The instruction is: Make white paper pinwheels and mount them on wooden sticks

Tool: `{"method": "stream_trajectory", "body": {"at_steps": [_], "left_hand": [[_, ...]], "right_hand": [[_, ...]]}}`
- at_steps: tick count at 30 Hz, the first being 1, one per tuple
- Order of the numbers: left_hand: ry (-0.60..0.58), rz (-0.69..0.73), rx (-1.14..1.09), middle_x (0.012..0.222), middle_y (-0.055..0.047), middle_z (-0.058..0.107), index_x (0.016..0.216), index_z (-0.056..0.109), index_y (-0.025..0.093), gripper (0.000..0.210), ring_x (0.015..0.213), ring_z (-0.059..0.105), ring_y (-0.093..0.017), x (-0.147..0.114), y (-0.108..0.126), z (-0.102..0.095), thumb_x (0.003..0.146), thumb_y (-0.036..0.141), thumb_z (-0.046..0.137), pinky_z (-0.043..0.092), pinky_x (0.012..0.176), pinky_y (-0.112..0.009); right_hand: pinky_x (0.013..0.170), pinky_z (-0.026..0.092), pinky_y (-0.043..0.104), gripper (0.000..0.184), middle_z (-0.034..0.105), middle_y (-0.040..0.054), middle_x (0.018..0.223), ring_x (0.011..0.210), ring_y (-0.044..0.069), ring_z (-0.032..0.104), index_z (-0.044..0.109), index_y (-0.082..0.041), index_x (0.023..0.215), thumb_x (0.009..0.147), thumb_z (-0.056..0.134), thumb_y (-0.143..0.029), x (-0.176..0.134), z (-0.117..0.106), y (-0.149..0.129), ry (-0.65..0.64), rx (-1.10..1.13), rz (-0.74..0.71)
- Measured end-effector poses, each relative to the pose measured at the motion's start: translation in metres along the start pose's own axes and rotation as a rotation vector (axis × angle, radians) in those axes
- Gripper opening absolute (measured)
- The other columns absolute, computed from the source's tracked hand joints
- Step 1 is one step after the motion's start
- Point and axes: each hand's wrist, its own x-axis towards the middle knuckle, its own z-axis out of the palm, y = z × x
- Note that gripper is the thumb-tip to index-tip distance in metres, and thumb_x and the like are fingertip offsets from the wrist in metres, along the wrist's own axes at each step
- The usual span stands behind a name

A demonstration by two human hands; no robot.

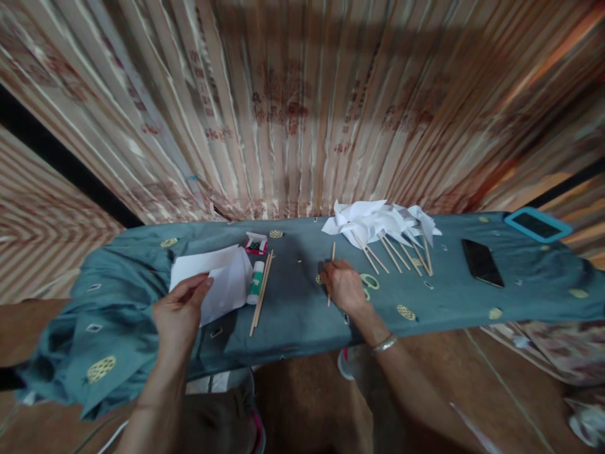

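Observation:
My left hand is over the left part of the table, thumb and fingers pinched at the edge of a white paper sheet. Under and behind it lie more white sheets. With closed fingers my right hand grips a thin wooden stick at the table's middle, its two ends showing past the hand. Scissors with pale green handles lie just right of that hand, partly covered by it. A white and green glue stick and several loose wooden sticks lie right of the papers.
Several white paper pinwheels on sticks are heaped at the back right. A small open red box holds dark bits. Farther right lie a black phone and a blue-framed tablet. A patterned curtain hangs behind the cloth-covered table.

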Motion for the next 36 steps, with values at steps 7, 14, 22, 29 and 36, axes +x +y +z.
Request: {"method": "stream_trajectory", "body": {"at_steps": [7, 14, 22, 29, 36], "left_hand": [[-0.013, 0.013, -0.05, 0.082, -0.004, 0.075, 0.074, 0.074, 0.02, 0.025, 0.084, 0.069, -0.022, -0.002, 0.009, 0.01, 0.057, 0.038, 0.078, 0.055, 0.084, -0.034], [0.101, -0.095, -0.094, 0.077, -0.001, 0.074, 0.075, 0.074, 0.02, 0.029, 0.073, 0.065, -0.018, 0.004, 0.005, 0.01, 0.054, 0.039, 0.079, 0.053, 0.074, -0.031], [0.262, -0.071, -0.287, 0.063, 0.002, 0.066, 0.069, 0.071, 0.016, 0.024, 0.056, 0.052, -0.01, -0.006, 0.058, 0.009, 0.051, 0.029, 0.079, 0.045, 0.059, -0.024], [-0.045, 0.016, -0.281, 0.063, 0.002, 0.069, 0.074, 0.075, 0.02, 0.024, 0.054, 0.057, -0.011, -0.073, 0.113, 0.028, 0.055, 0.033, 0.082, 0.048, 0.053, -0.021], [-0.382, -0.112, -0.165, 0.071, -0.004, 0.074, 0.073, 0.076, 0.018, 0.034, 0.065, 0.065, -0.019, -0.089, 0.065, 0.095, 0.055, 0.047, 0.079, 0.053, 0.062, -0.029]], "right_hand": [[0.087, 0.047, 0.031, 0.029, 0.068, 0.013, 0.102, 0.098, 0.022, 0.061, 0.069, -0.014, 0.1, 0.097, 0.04, -0.011, 0.034, 0.031, -0.03, 0.046, 0.105, -0.177], [0.1, 0.045, 0.033, 0.035, 0.065, 0.0123, 0.122, 0.109, 0.02, 0.059, 0.064, -0.012, 0.118, 0.092, 0.042, -0.004, 0.062, 0.036, -0.059, 0.081, 0.267, -0.421], [0.101, 0.045, 0.045, 0.03, 0.061, 0.018, 0.128, 0.116, 0.029, 0.056, 0.064, -0.012, 0.116, 0.088, 0.052, -0.013, 0.02, 0.037, -0.016, 0.189, 0.223, -0.217], [0.105, 0.045, 0.049, 0.029, 0.057, 0.0183, 0.132, 0.122, 0.029, 0.052, 0.066, -0.013, 0.108, 0.09, 0.043, -0.012, -0.018, 0.048, 0.027, 0.272, 0.264, -0.185], [0.107, 0.046, 0.044, 0.043, 0.058, 0.0188, 0.133, 0.123, 0.026, 0.054, 0.064, -0.009, 0.115, 0.082, 0.039, 0.0, -0.005, 0.045, 0.058, 0.225, 0.282, -0.217]]}}
